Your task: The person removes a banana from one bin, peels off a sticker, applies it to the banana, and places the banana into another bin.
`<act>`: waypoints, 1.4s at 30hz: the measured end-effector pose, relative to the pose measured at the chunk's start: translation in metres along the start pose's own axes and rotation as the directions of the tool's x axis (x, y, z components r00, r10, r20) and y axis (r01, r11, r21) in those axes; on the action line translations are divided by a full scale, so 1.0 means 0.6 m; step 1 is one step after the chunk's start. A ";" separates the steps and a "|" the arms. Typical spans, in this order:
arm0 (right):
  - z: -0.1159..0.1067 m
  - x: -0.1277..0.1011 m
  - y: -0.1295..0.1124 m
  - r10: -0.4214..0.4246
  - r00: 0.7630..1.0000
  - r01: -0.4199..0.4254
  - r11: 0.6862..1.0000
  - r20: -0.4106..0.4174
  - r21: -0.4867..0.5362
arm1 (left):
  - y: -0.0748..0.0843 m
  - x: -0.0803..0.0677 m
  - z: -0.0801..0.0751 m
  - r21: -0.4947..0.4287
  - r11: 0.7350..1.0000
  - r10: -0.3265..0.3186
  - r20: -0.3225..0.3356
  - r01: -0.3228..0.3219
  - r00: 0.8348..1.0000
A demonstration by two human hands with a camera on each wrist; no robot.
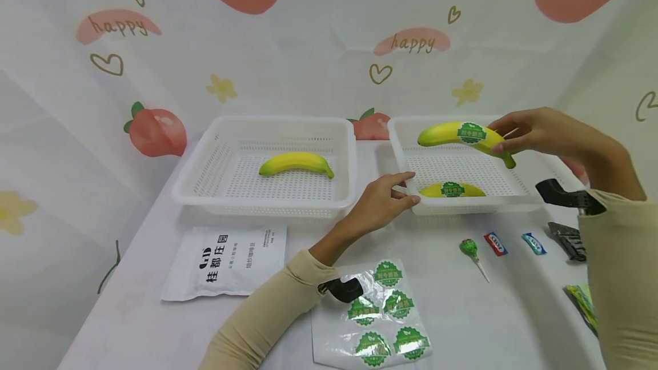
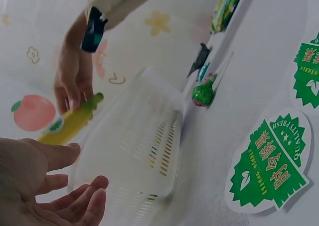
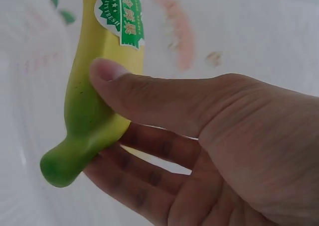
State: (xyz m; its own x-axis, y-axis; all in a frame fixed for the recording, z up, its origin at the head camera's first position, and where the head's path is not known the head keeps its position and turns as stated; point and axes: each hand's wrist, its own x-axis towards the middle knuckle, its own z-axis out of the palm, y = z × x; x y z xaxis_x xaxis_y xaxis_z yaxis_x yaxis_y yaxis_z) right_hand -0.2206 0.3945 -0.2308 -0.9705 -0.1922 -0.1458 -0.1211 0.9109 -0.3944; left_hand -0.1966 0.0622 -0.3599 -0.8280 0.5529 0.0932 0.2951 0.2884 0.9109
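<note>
Banana (image 1: 462, 136) pinched by right hand (image 1: 545, 133) above basket (image 1: 514, 201).

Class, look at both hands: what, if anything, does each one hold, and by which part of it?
The right hand pinches the stickered banana near its green stem end, above the right basket. The left hand holds nothing; its relaxed fingers are at that basket's near corner.

Two baskets (image 1: 195, 187) (image 1: 398, 141) side by side, a banana (image 1: 296, 163) in the left, sticker sheet (image 1: 370, 318) in front
</note>
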 end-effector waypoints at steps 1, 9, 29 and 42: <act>0.001 0.009 0.005 0.005 1.000 -0.005 1.000 0.021 0.013 | -0.001 0.000 0.000 -0.002 1.000 0.001 0.000 -0.001 1.000; 0.031 0.071 0.050 0.052 0.982 -0.080 0.985 0.179 0.152 | -0.004 -0.002 -0.001 -0.024 1.000 0.014 0.007 -0.014 1.000; 0.088 0.114 0.061 0.133 0.890 -0.211 0.968 0.437 0.136 | -0.005 -0.003 0.000 0.014 1.000 0.019 0.003 -0.019 1.000; 0.093 0.093 0.048 0.037 0.934 -0.073 0.993 0.354 0.089 | -0.004 -0.002 -0.001 0.015 1.000 0.017 0.005 -0.017 1.000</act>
State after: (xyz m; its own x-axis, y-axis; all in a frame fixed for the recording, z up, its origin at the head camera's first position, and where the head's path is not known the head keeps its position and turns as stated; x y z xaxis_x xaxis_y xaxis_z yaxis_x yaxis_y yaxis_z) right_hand -0.2665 0.3895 -0.3007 -0.8374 -0.2753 -0.4722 -0.0311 0.8865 -0.4616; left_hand -0.1966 0.0606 -0.3618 -0.8205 0.5616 0.1068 0.3162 0.2902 0.9032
